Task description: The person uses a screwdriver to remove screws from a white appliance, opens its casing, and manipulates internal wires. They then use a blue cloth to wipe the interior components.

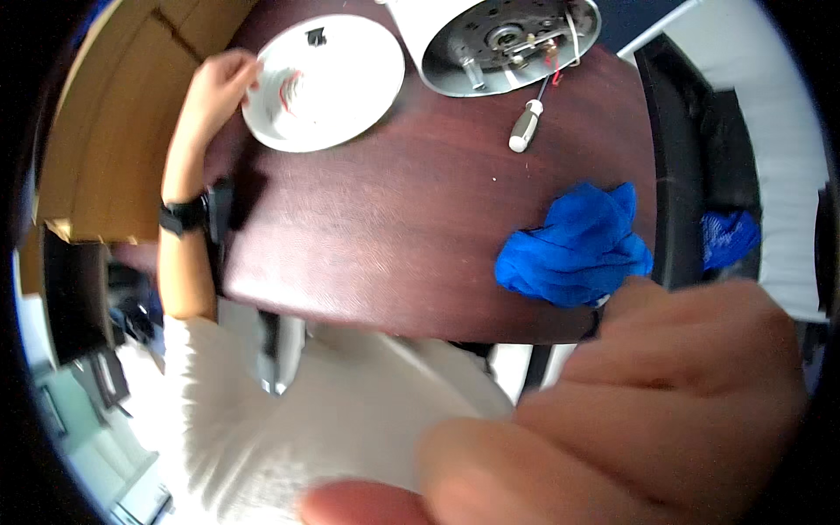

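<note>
At the upper left, my left hand (223, 83) has its fingers closed at the left rim of a white round shallow dish (359, 96). Inside the dish lie a small black part (316, 37) and a coil with red on it (291, 92). My right hand (647, 402) looms large and blurred at the lower right, close to the camera. Its knuckles look bent, and its fingertips are cut off or smeared, so what it holds, if anything, is unclear. Beyond its knuckles, a crumpled blue cloth (577, 249) rests on the table.
On the dark red-brown table (376, 236), a white cylindrical housing (437, 52) lies with its metal end and wires exposed. A grey-and-white-handled screwdriver (526, 127) lies below it. Cardboard (114, 131) borders the left side. A black chair (687, 157) stands at the right.
</note>
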The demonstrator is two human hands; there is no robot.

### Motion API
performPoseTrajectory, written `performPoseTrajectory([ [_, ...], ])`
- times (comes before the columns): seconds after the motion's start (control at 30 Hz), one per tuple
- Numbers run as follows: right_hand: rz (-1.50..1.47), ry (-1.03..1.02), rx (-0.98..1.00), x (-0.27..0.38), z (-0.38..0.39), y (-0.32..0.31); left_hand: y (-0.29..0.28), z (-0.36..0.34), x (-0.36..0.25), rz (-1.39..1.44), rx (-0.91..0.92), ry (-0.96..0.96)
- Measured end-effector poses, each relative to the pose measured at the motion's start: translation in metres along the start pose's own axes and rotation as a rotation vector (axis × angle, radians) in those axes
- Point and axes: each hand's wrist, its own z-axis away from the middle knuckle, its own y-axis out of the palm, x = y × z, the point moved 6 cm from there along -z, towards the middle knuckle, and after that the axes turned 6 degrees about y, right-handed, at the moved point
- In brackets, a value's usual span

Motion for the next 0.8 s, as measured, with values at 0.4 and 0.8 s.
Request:
performPoseTrajectory([
  [0.4, 0.002, 0.739, -0.376, -0.194, 0.084, 0.009, -0.006, -0.003, -0.016, 0.103, -0.031, -0.04],
  [0.8, 0.12, 1.018, -0.545, -0.273, 0.18, 0.098, 0.0, 0.001, -0.204, -0.134, -0.12, 0.691],
])
